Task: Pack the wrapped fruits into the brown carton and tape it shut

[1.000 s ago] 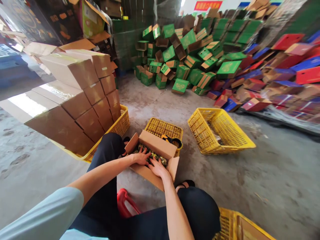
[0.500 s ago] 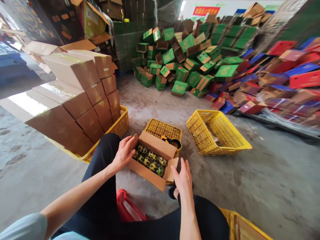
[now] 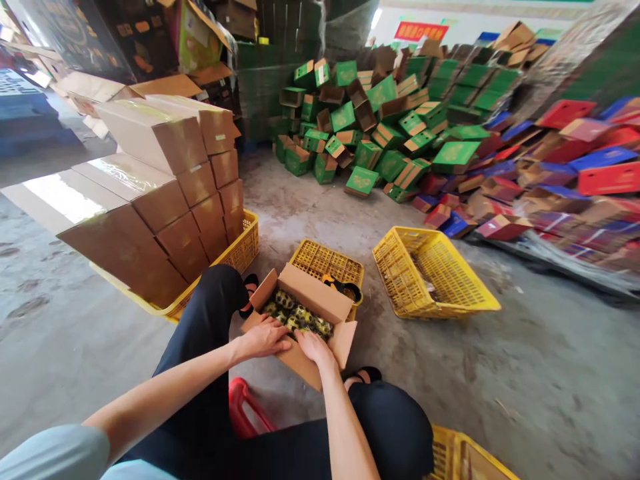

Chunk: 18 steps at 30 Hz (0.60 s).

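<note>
In front of my knees is a small open cardboard box (image 3: 320, 293), its flaps spread outward. Inside lie several round yellow-green, dark-spotted pieces (image 3: 300, 313) in shiny clear wrapping; their kind is hard to make out. My left hand (image 3: 264, 337) rests over the near left side of the box, fingers stretched out flat towards the contents. Reaching in over the near edge, my right hand (image 3: 314, 345) has its extended fingertips on or just above the wrapped pieces. Behind the box, a black and orange tape dispenser (image 3: 343, 287) lies on a yellow plastic crate (image 3: 327, 261).
Closed cardboard boxes (image 3: 165, 193) are stacked in a yellow crate (image 3: 245, 237) at my left. Another yellow crate (image 3: 435, 273) stands on the right. Green boxes (image 3: 360, 180) and red-blue boxes (image 3: 605, 167) are heaped behind. A red plastic object (image 3: 245, 407) is below me.
Both hands have come inward and down from the box's two ends to its near side and contents. The box has shifted slightly left, and its left flap now stands free.
</note>
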Each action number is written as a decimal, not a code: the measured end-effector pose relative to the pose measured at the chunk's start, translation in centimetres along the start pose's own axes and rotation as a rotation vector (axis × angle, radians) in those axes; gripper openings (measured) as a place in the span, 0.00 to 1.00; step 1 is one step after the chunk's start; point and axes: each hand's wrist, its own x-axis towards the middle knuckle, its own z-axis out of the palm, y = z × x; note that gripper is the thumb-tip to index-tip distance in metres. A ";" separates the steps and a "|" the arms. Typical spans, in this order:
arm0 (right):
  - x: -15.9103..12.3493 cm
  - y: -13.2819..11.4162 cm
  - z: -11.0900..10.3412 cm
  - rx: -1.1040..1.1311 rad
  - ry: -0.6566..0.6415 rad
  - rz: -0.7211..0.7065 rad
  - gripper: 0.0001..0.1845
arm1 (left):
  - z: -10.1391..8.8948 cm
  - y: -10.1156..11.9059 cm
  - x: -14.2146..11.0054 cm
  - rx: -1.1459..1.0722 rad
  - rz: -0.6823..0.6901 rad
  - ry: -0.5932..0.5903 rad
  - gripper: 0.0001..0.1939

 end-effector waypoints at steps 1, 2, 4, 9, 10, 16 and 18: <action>0.4 0.2 -0.2 0.001 -0.014 0.040 0.16 | -0.2 -0.2 0.7 0.020 -0.025 -0.025 0.19; 0.7 0.4 -0.4 -0.004 -0.025 0.088 0.17 | -0.3 -0.4 1.5 0.042 -0.060 -0.050 0.19; 0.8 0.7 -0.9 -0.025 -0.010 0.188 0.18 | -0.4 -1.1 3.1 0.066 -0.119 -0.090 0.20; 0.6 1.1 -1.3 -0.097 0.060 0.384 0.28 | 0.3 -2.4 5.8 0.070 -0.094 -0.145 0.30; 0.7 1.0 -1.3 -0.106 0.051 0.415 0.29 | 0.5 -2.4 6.2 0.077 -0.072 -0.149 0.32; 1.7 1.1 -1.2 -0.163 0.033 0.482 0.20 | 1.6 -1.7 9.0 0.103 -0.154 -0.121 0.22; 1.8 1.0 -1.3 -0.189 0.055 0.482 0.20 | 1.8 -1.6 10.1 0.097 -0.158 -0.111 0.20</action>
